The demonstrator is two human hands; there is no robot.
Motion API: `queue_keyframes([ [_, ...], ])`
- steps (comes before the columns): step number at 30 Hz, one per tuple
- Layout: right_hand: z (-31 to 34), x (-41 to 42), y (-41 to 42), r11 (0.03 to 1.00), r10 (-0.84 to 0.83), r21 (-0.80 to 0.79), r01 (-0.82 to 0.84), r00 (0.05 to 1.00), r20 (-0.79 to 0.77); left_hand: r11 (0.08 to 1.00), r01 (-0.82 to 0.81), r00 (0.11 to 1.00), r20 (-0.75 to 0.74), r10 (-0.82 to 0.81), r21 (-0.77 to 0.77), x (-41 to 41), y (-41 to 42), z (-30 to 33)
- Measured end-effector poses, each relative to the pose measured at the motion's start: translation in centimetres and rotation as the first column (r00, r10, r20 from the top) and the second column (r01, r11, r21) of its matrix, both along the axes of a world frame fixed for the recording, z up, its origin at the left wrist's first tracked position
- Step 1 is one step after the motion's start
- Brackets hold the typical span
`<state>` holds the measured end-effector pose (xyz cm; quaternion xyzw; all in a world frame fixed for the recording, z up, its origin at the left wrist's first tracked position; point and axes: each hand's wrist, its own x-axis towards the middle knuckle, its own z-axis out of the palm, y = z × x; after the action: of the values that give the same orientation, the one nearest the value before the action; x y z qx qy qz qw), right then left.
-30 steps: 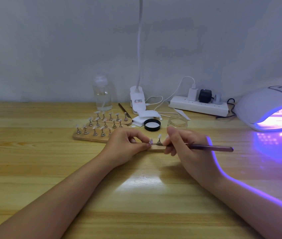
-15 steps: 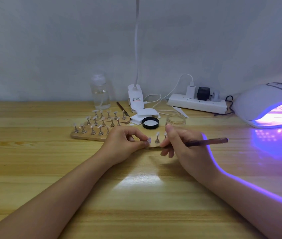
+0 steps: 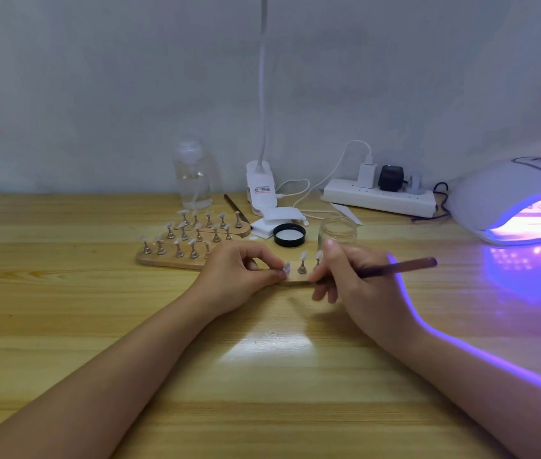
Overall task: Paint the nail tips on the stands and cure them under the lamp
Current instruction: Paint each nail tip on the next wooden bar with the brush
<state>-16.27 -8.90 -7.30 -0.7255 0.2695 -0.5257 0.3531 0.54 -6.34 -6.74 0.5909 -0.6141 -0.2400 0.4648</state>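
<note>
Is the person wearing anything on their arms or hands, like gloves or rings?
No gloves, rings, watch or bracelets show. The left hand and right hand are bare, and both forearms are bare too, with no sleeves in view. A purple glow edges the right arm's outer side.

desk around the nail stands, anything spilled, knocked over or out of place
Nothing looks spilled or toppled. The small clear glass jar stands open, its black round lid lying beside it on the wooden table. The nail tips on the wooden stand boards stand upright in rows. The white curing lamp glows purple.
</note>
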Motion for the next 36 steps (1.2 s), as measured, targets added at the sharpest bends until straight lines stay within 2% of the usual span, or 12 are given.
queue_keyframes([
  [4,0.04,0.0,0.02,0.996,-0.051,-0.072,0.05,0.999,-0.001,1.0,-0.005,1.0,0.003,0.005,-0.011,-0.02,-0.07,-0.08],
  [8,0.06,0.05,0.08,1.0,0.005,-0.014,-0.005,1.0,-0.014,1.0,0.002,1.0,0.006,-0.002,-0.005,0.03,-0.11,-0.12],
  [13,0.02,0.01,-0.09,0.997,-0.036,-0.062,0.035,0.999,-0.003,1.0,-0.002,1.0,0.001,0.002,-0.003,0.05,-0.15,-0.15],
  [16,-0.09,0.05,-0.09,1.0,0.013,0.007,-0.013,1.0,0.005,1.0,0.002,1.0,0.012,-0.002,-0.003,0.1,-0.11,-0.15],
  [20,-0.19,-0.05,-0.2,0.997,-0.028,-0.066,0.029,1.0,0.014,1.0,-0.011,1.0,0.022,0.011,-0.004,0.1,-0.13,-0.19],
  [24,-0.19,0.01,-0.16,1.0,0.023,-0.011,-0.023,1.0,-0.006,1.0,-0.014,1.0,0.022,0.014,0.005,0.02,-0.1,-0.12],
  [28,-0.14,0.01,-0.17,0.995,-0.023,-0.095,0.02,0.999,-0.024,1.0,-0.017,1.0,0.018,0.017,0.014,-0.01,-0.04,-0.08],
  [32,-0.13,0.05,-0.03,1.0,0.012,-0.028,-0.013,1.0,-0.025,0.999,-0.013,1.0,0.01,0.013,0.029,-0.1,0.0,0.0],
  [36,-0.1,-0.02,-0.1,0.997,-0.027,-0.074,0.025,0.999,-0.021,1.0,-0.02,1.0,0.016,0.02,0.024,-0.08,0.0,0.0],
])
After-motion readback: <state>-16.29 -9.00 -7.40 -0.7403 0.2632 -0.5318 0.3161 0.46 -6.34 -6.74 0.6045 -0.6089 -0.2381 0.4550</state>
